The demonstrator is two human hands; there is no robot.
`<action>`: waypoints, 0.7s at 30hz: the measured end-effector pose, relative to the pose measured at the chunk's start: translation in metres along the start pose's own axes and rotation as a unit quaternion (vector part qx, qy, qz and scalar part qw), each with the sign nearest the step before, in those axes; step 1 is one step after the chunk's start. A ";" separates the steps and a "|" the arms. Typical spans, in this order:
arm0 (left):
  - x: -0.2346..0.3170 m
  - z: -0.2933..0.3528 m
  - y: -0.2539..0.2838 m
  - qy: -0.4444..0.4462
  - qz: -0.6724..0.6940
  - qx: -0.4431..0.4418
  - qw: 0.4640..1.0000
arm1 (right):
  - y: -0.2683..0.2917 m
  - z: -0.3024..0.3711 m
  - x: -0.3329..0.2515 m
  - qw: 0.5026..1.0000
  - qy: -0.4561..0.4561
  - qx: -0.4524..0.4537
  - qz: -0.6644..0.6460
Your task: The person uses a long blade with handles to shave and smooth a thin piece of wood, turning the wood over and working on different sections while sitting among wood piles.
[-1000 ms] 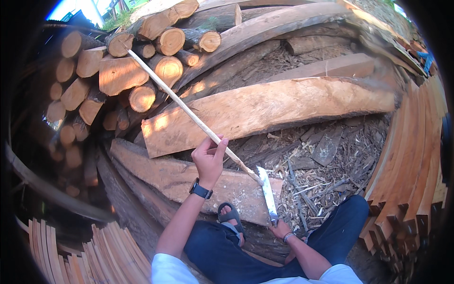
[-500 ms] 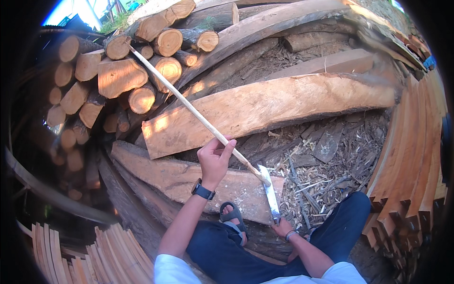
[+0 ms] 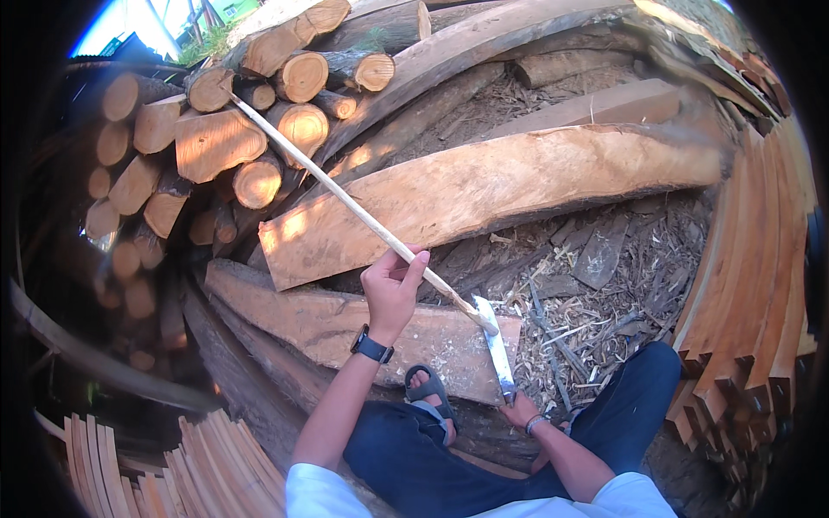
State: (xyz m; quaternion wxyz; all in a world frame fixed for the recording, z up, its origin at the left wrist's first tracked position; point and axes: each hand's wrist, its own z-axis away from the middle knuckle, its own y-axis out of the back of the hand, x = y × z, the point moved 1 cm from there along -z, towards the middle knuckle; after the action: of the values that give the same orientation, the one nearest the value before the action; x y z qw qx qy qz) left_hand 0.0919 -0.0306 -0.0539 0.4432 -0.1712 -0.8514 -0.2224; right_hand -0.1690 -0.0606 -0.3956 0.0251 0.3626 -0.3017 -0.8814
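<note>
A long, pale, peeled stick [image 3: 337, 192] slants from the log pile down toward my right side. My left hand [image 3: 393, 289], with a dark watch on its wrist, is closed round the stick near its lower end. In my right hand [image 3: 520, 410] is the handle of a machete [image 3: 498, 354], its broad shiny blade pointing up and away from me. The blade meets the stick's lower end, just above a flat wooden slab [image 3: 449, 338]. The fingers of my right hand are partly hidden by the hand itself.
Cut logs [image 3: 256, 183] are stacked at the far left. A larger curved slab [image 3: 492, 186] lies beyond the stick. Wood shavings [image 3: 574, 337] cover the ground at the right. Sawn boards [image 3: 743, 276] stand at the right edge, more strips [image 3: 229, 462] at the lower left. My sandalled foot [image 3: 429, 393] is beside the near slab.
Both hands keep their grip, and the stick and machete hold nearly the same place against each other. The whole view has shifted slightly.
</note>
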 end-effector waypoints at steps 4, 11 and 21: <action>0.017 0.000 -0.005 -0.052 -0.016 0.009 0.998 | 0.003 0.002 0.000 1.000 -0.008 0.006 -0.010; 0.025 0.003 -0.007 -0.101 -0.112 -0.048 0.987 | 0.004 0.003 -0.001 1.000 0.009 0.004 -0.007; 0.030 0.000 -0.009 -0.106 -0.125 -0.032 0.986 | 0.004 0.004 -0.001 1.000 0.006 0.020 -0.016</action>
State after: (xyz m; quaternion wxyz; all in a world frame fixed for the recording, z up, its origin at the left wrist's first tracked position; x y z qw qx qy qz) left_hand 0.0709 -0.0354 -0.0313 0.3138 -0.0997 -0.9007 -0.2835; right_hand -0.1719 -0.0618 -0.3902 0.0056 0.3729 -0.3129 -0.8735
